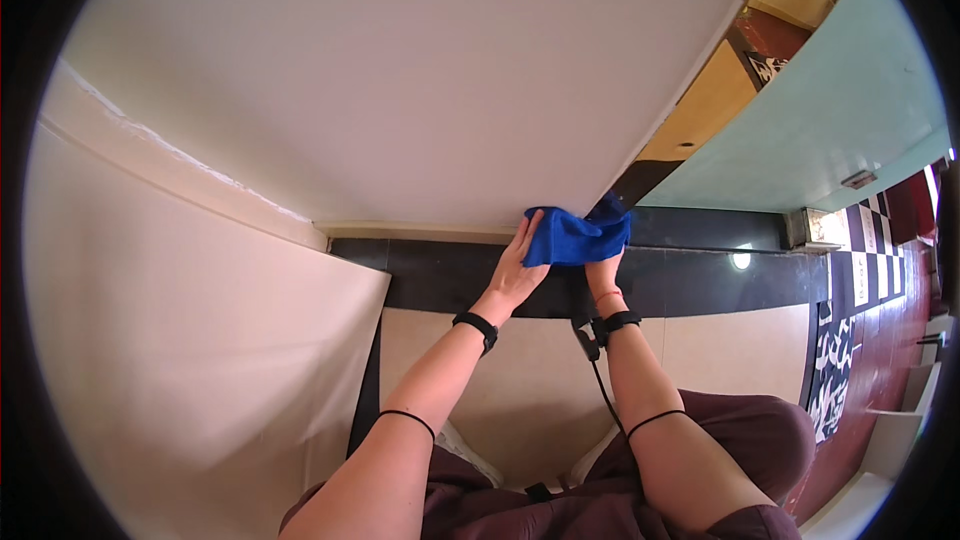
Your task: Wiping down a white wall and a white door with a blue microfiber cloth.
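Note:
A blue cloth [576, 241] lies against the foot of a pale wall [420, 90], at its right-hand corner. My left hand [519, 266] is at the cloth's left edge, fingers extended along it and touching it. The fingers of my right hand [604, 274] are hidden by the cloth at its right end; only the back of the hand and the wrist show. Beneath the cloth runs a strip of dark floor tile [442, 270]. Both wrists wear black bands, and a black cable [604, 390] runs along my right forearm.
Another pale wall [187, 300] rises close on the left. A light-green door [810, 112] stands at the right, near a door frame foot [814, 229]. Beige tiles [510, 367] lie under me. Patterned black-and-white mats [834, 367] and reddish flooring [885, 345] are farther right.

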### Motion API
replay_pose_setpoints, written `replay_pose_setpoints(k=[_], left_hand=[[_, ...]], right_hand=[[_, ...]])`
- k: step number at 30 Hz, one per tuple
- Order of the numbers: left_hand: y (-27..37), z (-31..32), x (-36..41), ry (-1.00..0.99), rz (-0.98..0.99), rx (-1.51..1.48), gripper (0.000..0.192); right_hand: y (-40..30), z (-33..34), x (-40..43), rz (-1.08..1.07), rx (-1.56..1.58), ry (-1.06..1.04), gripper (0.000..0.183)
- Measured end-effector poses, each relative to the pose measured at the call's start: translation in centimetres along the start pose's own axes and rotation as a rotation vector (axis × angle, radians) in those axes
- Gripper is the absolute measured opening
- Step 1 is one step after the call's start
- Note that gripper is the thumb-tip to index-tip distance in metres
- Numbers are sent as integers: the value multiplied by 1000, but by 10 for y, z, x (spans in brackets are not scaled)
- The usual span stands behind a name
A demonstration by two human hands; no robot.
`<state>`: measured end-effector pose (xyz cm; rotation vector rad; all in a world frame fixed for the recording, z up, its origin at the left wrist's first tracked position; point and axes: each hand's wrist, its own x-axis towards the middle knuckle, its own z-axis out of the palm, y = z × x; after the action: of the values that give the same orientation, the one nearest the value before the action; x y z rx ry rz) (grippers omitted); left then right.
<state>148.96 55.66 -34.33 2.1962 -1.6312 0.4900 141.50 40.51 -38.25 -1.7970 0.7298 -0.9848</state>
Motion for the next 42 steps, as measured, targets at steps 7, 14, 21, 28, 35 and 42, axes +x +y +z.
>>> replay_pose_setpoints(k=[7, 14, 21, 28, 35, 42], left_hand=[[4, -16, 7, 39, -128, -173, 49], [21, -53, 75, 320, -23, -143, 52], [22, -123, 151, 658, -36, -88, 55], [25, -136, 167, 721, -140, -25, 55], [-7, -21, 84, 333, -23, 113, 54], [0, -5, 32, 157, -41, -36, 45]], right_hand=[[-9, -50, 50, -133, -572, -332, 11], [-108, -63, 75, -370, -383, -62, 23], [-188, -62, 101, -311, 40, 190, 33], [-179, -39, 83, -210, 382, 55, 49], [-67, -16, 47, -193, 126, 34, 70], [-9, -24, 12, 85, -257, -85, 41]])
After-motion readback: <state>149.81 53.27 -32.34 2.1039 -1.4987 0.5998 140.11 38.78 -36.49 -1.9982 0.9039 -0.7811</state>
